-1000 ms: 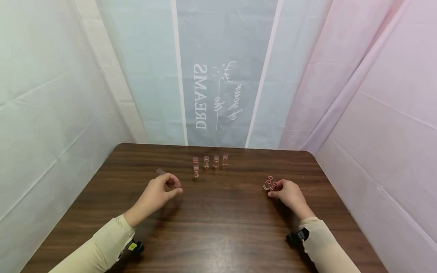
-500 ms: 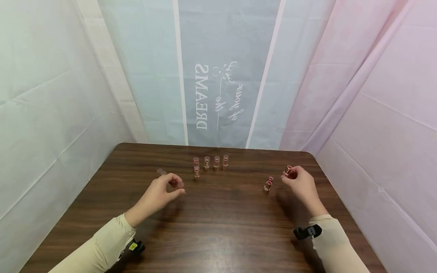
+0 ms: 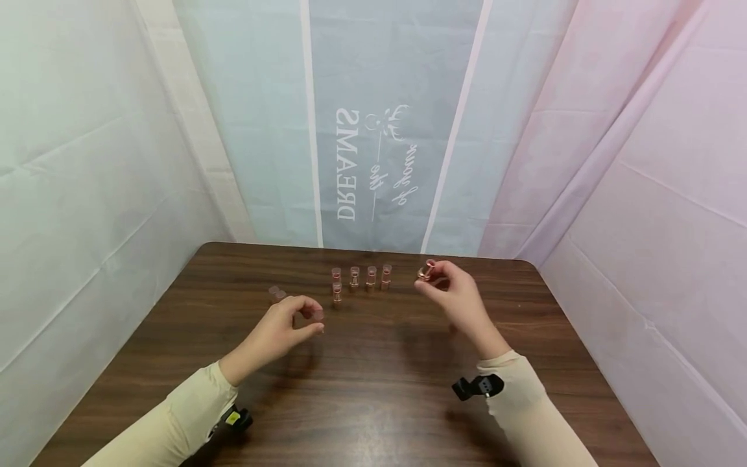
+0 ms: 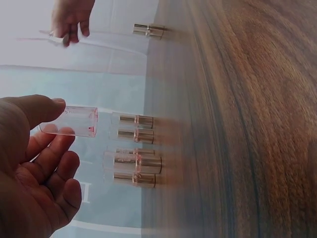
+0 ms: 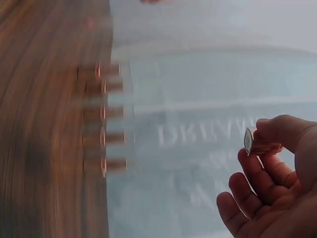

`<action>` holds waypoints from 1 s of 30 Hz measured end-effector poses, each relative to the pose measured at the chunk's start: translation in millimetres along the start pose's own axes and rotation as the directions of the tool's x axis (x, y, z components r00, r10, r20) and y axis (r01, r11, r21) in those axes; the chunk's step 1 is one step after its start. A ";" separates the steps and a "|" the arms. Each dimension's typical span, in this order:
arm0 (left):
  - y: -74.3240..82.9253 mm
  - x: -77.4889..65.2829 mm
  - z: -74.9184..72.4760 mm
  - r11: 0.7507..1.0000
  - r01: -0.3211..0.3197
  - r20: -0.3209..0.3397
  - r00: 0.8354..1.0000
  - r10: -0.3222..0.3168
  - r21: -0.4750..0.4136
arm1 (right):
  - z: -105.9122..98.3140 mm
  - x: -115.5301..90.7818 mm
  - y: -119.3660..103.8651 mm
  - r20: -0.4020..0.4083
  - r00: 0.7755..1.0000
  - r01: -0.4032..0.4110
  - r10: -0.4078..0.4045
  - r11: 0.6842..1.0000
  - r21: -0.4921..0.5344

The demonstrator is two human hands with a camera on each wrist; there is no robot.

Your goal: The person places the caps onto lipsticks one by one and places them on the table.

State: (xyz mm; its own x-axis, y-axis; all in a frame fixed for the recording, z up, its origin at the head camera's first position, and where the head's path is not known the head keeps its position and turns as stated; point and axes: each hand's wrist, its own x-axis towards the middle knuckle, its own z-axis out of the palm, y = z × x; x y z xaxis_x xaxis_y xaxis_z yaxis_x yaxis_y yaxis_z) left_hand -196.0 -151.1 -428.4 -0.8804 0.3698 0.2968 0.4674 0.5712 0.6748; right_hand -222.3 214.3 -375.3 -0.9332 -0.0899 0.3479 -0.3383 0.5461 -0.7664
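My left hand (image 3: 281, 329) pinches a clear, pink-tinted lipstick cap (image 4: 79, 121) between thumb and fingertips, above the table. To the right, my raised right hand (image 3: 461, 301) pinches a shiny rose-gold lipstick tube (image 3: 426, 270) without a clear cap. In the right wrist view, that tube (image 5: 260, 143) lies tilted in the fingers, its round end facing away from the palm. Several capped lipsticks (image 3: 371, 277) stand upright between the hands; one lipstick (image 3: 336, 293) is set nearer. Uncapped gold tubes (image 4: 148, 30) stand beneath my right hand, hidden by it in the head view.
Loose clear caps (image 3: 274, 292) stand left of the lipsticks, just behind my left hand. The brown wooden table (image 3: 373, 395) ends at a printed backdrop curtain (image 3: 385, 168). White fabric walls (image 3: 659, 246) flank both sides. Motion blurs the right wrist view.
My right hand lifts the tube away from the cluster at right, first outward, then left and up toward the lipstick row. My left hand shifts slightly right, still pinching the cap.
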 end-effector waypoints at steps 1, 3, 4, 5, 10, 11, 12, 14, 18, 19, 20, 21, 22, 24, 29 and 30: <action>1.0 0.8 0.4 1.000 -0.004 -0.001 1.000 0.004 0.003 | 7.1 0.5 -4.8 0.016 1.000 0.012 -0.012 1.000 0.006; 2.4 2.4 1.4 1.000 -0.007 -0.001 1.000 0.007 0.007 | 21.1 0.1 -12.2 0.052 0.998 0.034 -0.035 0.999 0.016; 3.1 3.2 1.8 1.000 -0.007 -0.001 1.000 0.007 0.009 | 27.9 -0.2 -15.8 0.068 0.997 0.043 -0.044 0.999 0.024; 3.6 3.9 2.1 1.000 -0.006 -0.002 1.000 0.006 0.009 | 34.5 -0.7 -18.2 0.084 0.995 0.050 -0.053 0.998 0.029; 6.7 6.1 2.6 1.000 -0.007 -0.006 1.000 0.007 0.008 | 61.5 -6.0 -26.3 0.140 0.988 0.051 -0.060 0.997 0.064; 7.2 6.4 2.7 1.000 -0.013 -0.007 1.000 0.013 0.003 | 65.6 -7.3 -27.0 0.147 0.988 0.046 -0.056 0.997 0.067; 7.9 6.7 2.8 1.000 -0.015 -0.008 1.000 0.015 -0.001 | 69.3 -8.6 -27.4 0.153 0.987 0.042 -0.052 0.997 0.072; 9.5 7.1 3.0 1.000 -0.020 -0.006 1.000 0.020 -0.011 | 75.6 -11.0 -27.7 0.163 0.986 0.032 -0.045 0.996 0.079; 12.8 8.7 3.1 0.999 -0.013 0.005 1.000 0.013 -0.039 | 84.6 -13.6 -27.0 0.168 0.985 0.027 -0.041 0.996 0.088; 13.6 9.2 2.8 0.999 -0.016 0.006 1.000 0.017 -0.044 | 86.3 -13.7 -26.8 0.168 0.985 0.029 -0.043 0.996 0.086; 14.7 10.0 2.4 0.999 -0.020 0.003 1.000 0.020 -0.049 | 87.7 -13.8 -26.8 0.170 0.984 0.033 -0.047 0.996 0.086; 15.8 10.8 1.7 0.998 -0.022 0.002 1.000 0.022 -0.052 | 89.1 -13.8 -26.6 0.172 0.984 0.037 -0.051 0.996 0.084; 16.9 11.4 0.8 0.998 -0.025 0.000 1.000 0.026 -0.056 | 90.2 -14.0 -26.7 0.175 0.983 0.041 -0.055 0.996 0.083; 19.3 13.2 -1.2 0.998 -0.038 -0.009 0.999 0.038 -0.056 | 92.8 -13.9 -26.4 0.181 0.981 0.048 -0.062 0.996 0.080; 25.8 19.4 -6.5 0.997 -0.058 -0.031 0.998 0.056 -0.060 | 99.5 -13.0 -25.0 0.194 0.979 0.053 -0.068 0.995 0.081; 27.9 20.8 -7.8 0.996 -0.062 -0.035 0.998 0.059 -0.066 | 100.7 -12.7 -24.7 0.196 0.978 0.052 -0.067 0.995 0.083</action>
State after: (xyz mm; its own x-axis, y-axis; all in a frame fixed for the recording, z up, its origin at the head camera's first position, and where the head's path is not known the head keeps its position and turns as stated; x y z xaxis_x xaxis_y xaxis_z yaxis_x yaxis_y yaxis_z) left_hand -201.9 -133.2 -398.1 -0.8534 0.3773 0.3596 0.5144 0.4979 0.6983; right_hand -214.4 118.0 -415.2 -0.9140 -0.2877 0.2860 -0.3949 0.4701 -0.7893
